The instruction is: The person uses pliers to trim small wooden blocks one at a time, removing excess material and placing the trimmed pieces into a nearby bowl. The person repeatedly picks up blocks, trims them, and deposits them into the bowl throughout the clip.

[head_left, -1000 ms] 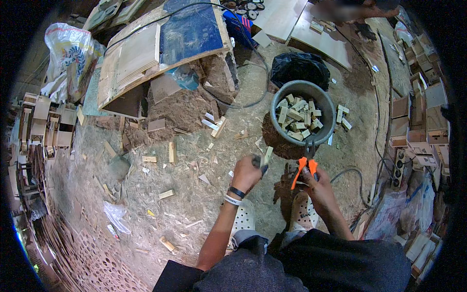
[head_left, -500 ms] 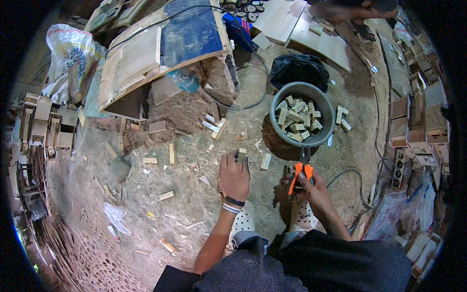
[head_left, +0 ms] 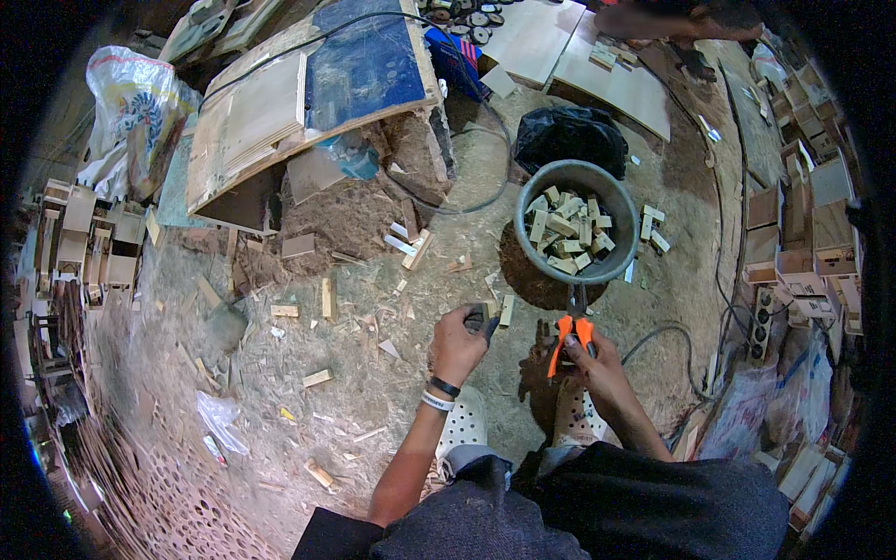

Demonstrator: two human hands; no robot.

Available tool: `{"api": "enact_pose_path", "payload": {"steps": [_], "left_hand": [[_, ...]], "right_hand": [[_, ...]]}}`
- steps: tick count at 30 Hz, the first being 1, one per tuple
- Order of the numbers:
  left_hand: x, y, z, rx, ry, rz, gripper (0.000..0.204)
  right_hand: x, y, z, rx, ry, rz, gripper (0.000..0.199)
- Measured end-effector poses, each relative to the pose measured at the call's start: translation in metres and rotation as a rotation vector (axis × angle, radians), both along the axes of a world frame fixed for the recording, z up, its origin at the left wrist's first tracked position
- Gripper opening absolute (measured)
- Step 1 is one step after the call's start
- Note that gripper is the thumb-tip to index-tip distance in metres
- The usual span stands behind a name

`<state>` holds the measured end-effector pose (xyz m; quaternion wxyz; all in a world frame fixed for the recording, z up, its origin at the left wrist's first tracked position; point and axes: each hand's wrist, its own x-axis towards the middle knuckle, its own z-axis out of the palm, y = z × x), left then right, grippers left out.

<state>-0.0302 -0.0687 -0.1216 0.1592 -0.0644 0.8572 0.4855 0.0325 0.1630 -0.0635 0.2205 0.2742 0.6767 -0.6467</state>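
My left hand (head_left: 462,342) is closed in a pinch around a small wooden block (head_left: 492,306), its fingers partly hiding it. A longer wooden block (head_left: 507,310) lies on the floor just right of those fingertips. My right hand (head_left: 597,366) grips a pair of pliers (head_left: 575,329) by orange handles, with the dark jaws pointing away from me toward a round grey basin (head_left: 623,201). Whether the jaws are apart is hard to make out. The basin holds many small wooden blocks (head_left: 563,225), and a few more blocks (head_left: 652,226) lie against its right side.
Loose blocks, chips and sawdust litter the floor. A slanted board structure (head_left: 252,131) stands at far left, a black plastic bag (head_left: 569,140) behind the basin. A cable (head_left: 686,336) and a power strip (head_left: 763,325) lie at right. Another person's arm (head_left: 644,21) shows at the top.
My left hand has rolled over and shifted slightly right, bringing the wooden block with it. My right hand and the pliers have barely moved; the view has shifted a little.
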Motion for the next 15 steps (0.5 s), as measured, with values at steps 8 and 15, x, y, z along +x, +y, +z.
{"api": "enact_pose_path", "payload": {"steps": [8,15], "left_hand": [[0.008,0.007,0.013,-0.252,0.398,-0.110,0.021],[0.011,-0.014,0.011,-0.018,0.153,-0.008,0.038]], "right_hand": [[-0.003,-0.002,0.009,-0.006,-0.031,0.021,0.035],[-0.001,-0.002,0.006,0.001,-0.085,-0.069,0.033]]}}
